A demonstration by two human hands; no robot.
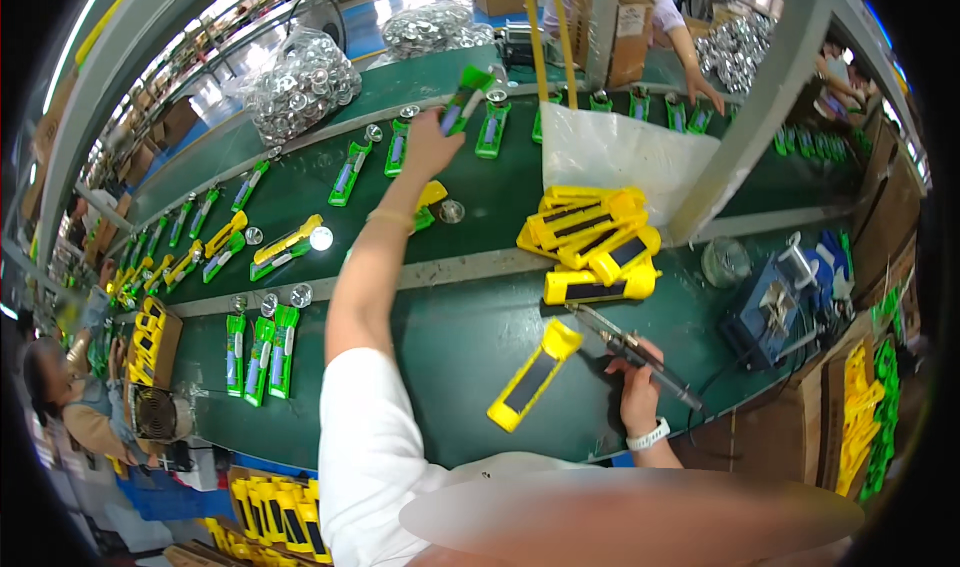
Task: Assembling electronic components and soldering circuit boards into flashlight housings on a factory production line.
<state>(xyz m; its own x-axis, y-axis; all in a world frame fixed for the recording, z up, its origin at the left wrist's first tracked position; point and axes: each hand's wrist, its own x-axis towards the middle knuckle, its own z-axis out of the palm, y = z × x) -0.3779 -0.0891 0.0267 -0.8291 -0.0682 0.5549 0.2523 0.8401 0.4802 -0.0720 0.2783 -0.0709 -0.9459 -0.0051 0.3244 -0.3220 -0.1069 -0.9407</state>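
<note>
My left arm stretches far over the green belt. Its hand is closed on a tilted green plastic casing, raised above the row of similar casings. My right hand grips a soldering iron by its handle, the tip pointing up and left toward the yellow pile. Left of the iron, a yellow casing with a dark panel lies on the green bench. Several more yellow casings are heaped beyond it. Beneath my left forearm, a yellow and green piece lies on the belt, partly hidden.
Three green casings with clear round lens cups lie at left. A blue box-shaped device and a glass jar stand at right. A grey post rises beside a plastic sheet. Across the belt, another person's hand reaches in.
</note>
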